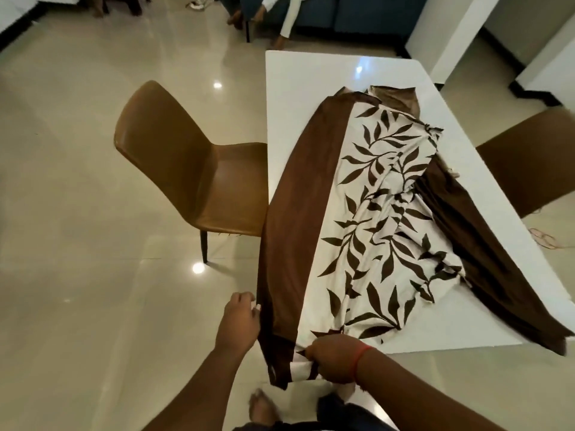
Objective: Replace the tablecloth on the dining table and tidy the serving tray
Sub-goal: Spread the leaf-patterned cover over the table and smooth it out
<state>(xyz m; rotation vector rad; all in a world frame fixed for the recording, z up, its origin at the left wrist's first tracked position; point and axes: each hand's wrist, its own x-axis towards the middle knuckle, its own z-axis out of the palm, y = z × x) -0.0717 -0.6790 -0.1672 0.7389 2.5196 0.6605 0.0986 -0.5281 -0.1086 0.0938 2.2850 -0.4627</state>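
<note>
Foreground: bare foot seen on the glossy tiled floor, just below two forearms reaching toward the near end of the table.
Right hand: right hand, with a red thread band at the wrist, is closed over the near hem of the tablecloth, fingers curled round bunched leaf-print fabric at the table's edge.
Left hand: left hand is held against the brown border where it hangs off the near left corner; the fingers are loosely bent at the cloth's edge, and whether they pinch it cannot be told.
Task's thing: cream cloth with dark leaf print and brown borders is laid lengthwise and rumpled on the white tabletop, much of which is uncovered.
Progress: judged as early in the spreading; the cloth is yet to be opened out and squared. No serving tray is visible.
Surroundings: brown chair is drawn back at the left; another is at the right edge.
Writing: no brand, label or lettering can be read.
</note>
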